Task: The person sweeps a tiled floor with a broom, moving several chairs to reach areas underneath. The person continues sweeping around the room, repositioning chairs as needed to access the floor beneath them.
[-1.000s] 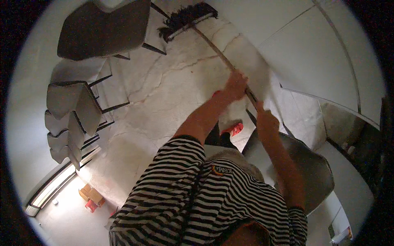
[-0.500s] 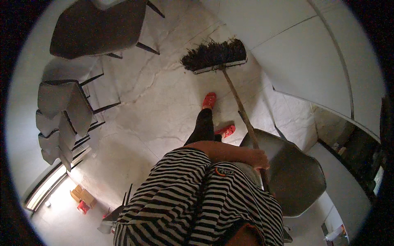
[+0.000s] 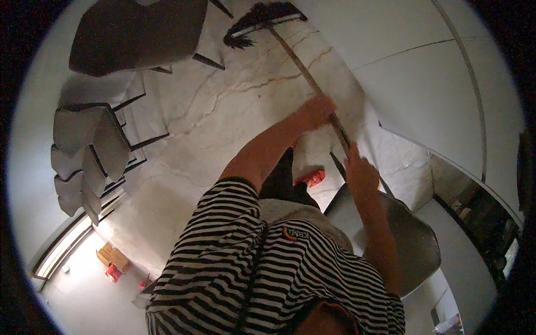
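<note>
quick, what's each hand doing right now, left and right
Left hand: closed around the broom handle, higher up the stick.
Right hand: closed around the same handle, lower down.

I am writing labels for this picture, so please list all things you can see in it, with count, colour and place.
broom: one, dark bristles and brown wooden handle, bristles on the floor at top centre
dark chair: one, dark grey, top left
pale chairs: several, light grey, in a row at left
grey chair: one, grey, lower right
floor: one, white marble with brown veins, centre
shoe: one seen, red, centre
striped shirt: one, black and white, bottom
left hand: gripping the handle, further down it
right hand: gripping the handle near its upper end
</note>
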Demonstrator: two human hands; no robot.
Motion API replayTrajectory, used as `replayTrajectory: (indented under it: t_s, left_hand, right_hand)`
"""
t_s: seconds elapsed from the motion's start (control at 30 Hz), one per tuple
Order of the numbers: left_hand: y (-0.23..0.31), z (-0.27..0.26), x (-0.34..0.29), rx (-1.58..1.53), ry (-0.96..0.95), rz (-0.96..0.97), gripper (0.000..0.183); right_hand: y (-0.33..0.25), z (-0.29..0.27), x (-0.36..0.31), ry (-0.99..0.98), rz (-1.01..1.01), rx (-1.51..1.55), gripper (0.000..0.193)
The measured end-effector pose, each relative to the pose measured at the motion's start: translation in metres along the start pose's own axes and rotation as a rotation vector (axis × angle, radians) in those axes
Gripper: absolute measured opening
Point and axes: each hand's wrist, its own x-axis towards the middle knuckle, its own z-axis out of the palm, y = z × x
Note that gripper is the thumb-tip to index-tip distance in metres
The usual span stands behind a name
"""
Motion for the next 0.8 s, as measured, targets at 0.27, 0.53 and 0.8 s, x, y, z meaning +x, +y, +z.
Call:
replayTrajectory:
  t_s: [0.27, 0.53, 0.8]
  left_hand:
    - [0.049, 0.013, 0.005, 0.436, -0.228, -0.224, 0.048]
    - [0.272, 0.089, 0.002, -0.012, -0.452, 0.016, 0.06]
    - [0.297, 0.132, 0.052, -0.443, -0.335, 0.126, 0.044]
  right_hand:
    - [0.039, 0.016, -0.016, 0.046, -0.027, -0.033, 0.048]
    - [0.132, -0.001, -0.227, -0.122, 0.151, 0.126, 0.035]
    - [0.14, -0.077, -0.286, -0.12, 0.113, -0.252, 0.027]
